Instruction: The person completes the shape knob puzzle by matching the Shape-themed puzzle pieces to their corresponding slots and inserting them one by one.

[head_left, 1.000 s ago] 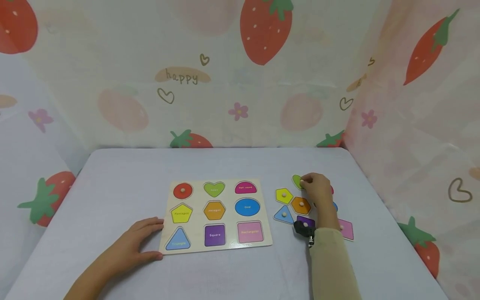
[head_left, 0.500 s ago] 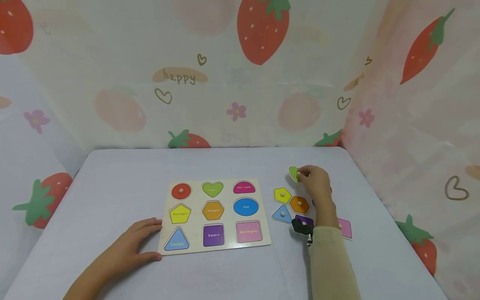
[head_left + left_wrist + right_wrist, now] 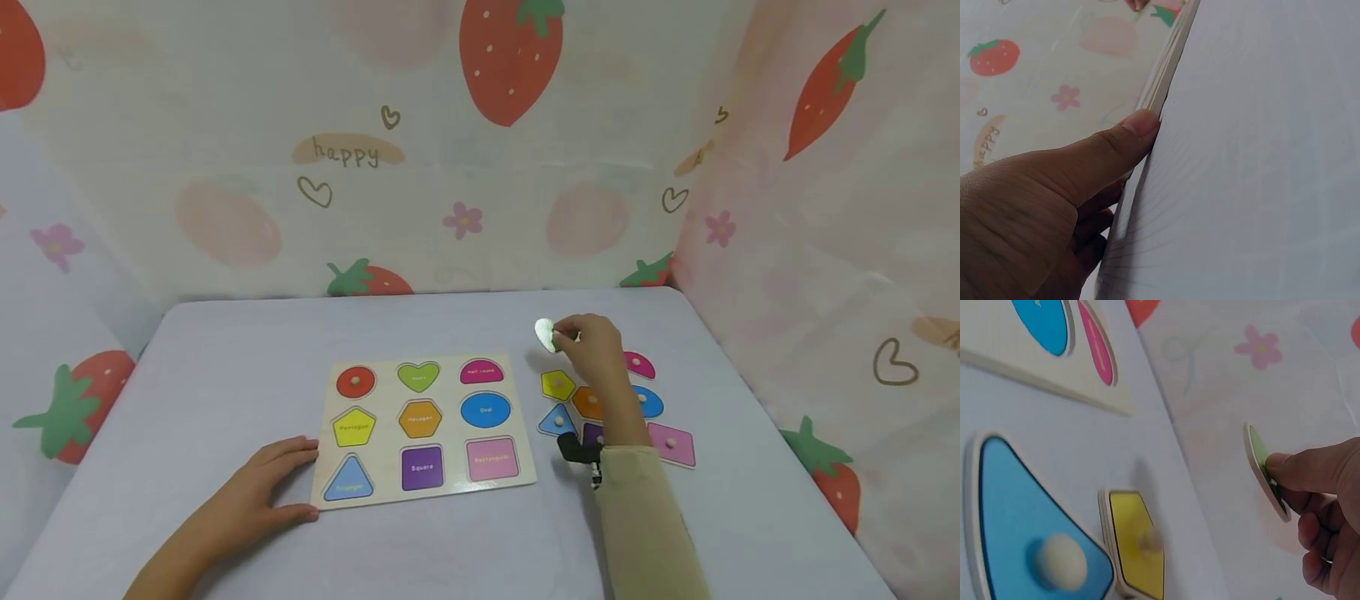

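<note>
My right hand [image 3: 596, 350] pinches the green heart puzzle piece [image 3: 545, 335] between thumb and fingers, above the table and beyond the loose pieces. In the right wrist view the heart piece [image 3: 1257, 450] is tilted almost edge-on, and the fingers hide its knob. The wooden puzzle board [image 3: 457, 497] lies flat, with a red circle piece [image 3: 356, 382] and its knob in the upper left recess. My left hand [image 3: 251, 500] rests at the board's left edge, thumb and fingers extended against it. In the left wrist view the left thumb [image 3: 1113, 147] touches that edge.
Right of the board lie several loose knobbed pieces: yellow pentagon [image 3: 557, 385], blue triangle [image 3: 557, 420], orange hexagon [image 3: 587, 403], blue oval [image 3: 649, 402], magenta half round [image 3: 640, 364] and pink rectangle [image 3: 671, 445]. A purple square [image 3: 592, 434] is partly hidden by the right wrist camera.
My right hand has lifted the green heart piece from among the loose pieces and carried it left and away from me. My left hand stays at the board's edge.
</note>
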Action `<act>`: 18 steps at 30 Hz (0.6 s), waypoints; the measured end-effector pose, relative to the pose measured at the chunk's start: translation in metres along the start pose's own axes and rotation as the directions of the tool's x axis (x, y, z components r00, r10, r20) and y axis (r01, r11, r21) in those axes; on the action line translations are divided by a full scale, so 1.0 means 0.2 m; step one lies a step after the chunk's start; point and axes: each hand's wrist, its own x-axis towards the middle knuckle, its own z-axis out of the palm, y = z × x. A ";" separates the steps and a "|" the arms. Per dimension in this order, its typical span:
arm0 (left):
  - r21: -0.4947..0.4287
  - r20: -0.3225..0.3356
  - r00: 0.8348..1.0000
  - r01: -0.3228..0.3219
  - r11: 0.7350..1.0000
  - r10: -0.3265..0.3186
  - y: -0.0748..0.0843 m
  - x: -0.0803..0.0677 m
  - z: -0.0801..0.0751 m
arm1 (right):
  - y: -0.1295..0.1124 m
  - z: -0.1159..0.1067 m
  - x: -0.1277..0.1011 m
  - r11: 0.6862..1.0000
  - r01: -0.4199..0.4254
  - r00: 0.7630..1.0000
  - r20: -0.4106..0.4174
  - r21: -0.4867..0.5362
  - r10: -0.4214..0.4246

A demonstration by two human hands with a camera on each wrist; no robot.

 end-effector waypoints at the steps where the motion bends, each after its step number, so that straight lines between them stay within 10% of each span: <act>1: -0.005 -0.003 1.000 0.002 1.000 -0.002 0.00 0.00 0.00 | -0.02 0.01 0.00 1.000 0.016 1.000 -0.004 -0.003 -0.016; 18: -0.014 0.015 1.000 0.024 1.000 -0.023 -0.02 -0.01 0.00 | -0.37 0.18 -0.07 0.984 0.166 0.986 0.020 0.070 -0.167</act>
